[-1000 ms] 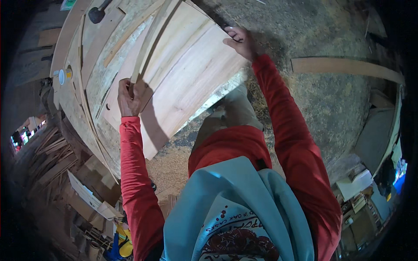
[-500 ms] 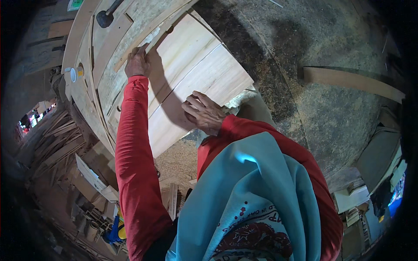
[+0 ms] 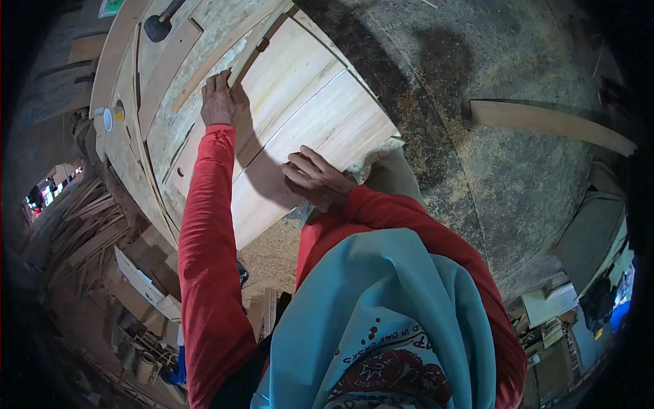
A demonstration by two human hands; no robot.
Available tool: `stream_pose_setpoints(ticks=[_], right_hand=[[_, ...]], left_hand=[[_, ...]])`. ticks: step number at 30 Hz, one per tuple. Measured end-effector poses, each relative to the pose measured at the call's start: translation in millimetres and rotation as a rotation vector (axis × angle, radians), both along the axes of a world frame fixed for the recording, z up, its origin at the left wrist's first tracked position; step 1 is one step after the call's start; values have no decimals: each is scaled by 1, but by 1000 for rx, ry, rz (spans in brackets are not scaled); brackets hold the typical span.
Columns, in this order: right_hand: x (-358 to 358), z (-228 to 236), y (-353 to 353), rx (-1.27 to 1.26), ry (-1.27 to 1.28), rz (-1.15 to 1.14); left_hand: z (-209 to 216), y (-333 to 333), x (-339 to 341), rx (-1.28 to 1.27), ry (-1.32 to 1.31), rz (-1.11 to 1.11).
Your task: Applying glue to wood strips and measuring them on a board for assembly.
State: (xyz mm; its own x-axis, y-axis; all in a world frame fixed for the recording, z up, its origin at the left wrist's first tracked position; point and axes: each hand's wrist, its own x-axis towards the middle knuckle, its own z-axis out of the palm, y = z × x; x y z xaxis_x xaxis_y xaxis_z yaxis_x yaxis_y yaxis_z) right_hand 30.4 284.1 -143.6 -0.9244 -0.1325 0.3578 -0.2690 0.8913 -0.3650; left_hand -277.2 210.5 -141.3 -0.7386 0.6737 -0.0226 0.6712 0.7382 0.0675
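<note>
A pale wooden panel (image 3: 320, 102) with a dark seam along its length lies on the workbench in front of me. At its far left edge, my left hand (image 3: 218, 105) is closed, its fingers around the near end of a thin wooden strip (image 3: 262, 37) that runs along that edge. My right hand (image 3: 317, 178) rests on the panel's near right part, fingers slightly bent and apart, holding nothing. Just beyond the left hand lies another narrow strip (image 3: 221, 58). A shadow falls across the panel between the hands.
A black-headed mallet (image 3: 158, 27), curved boards (image 3: 170, 65) and a white cup (image 3: 110, 118) lie on the left of the workbench. Scrap wood (image 3: 88, 225) is piled at far left. A curved plank (image 3: 552, 123) lies on the sawdust-strewn floor (image 3: 504, 184) at right.
My left hand has shifted slightly, and the narrow strip beyond it now lies apart from the strip at the panel's edge. The right hand stays on the panel. The view has shifted slightly.
</note>
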Motion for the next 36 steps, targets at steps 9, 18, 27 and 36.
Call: stream_pose_setpoints(ticks=[9,18,27,36], right_hand=[[2,14,12,-182,9,113],[-25,-6,172,-852,99,-738],[-56,10,198,-1453,-54,-351],[-71,49,181,-1945,-83,-208]], left_hand=[[3,-27,-11,41,83,-103],[118,-61,74,252,-279,138],[121,-110,148,276,-298,223],[124,-109,160,197,-382,107]])
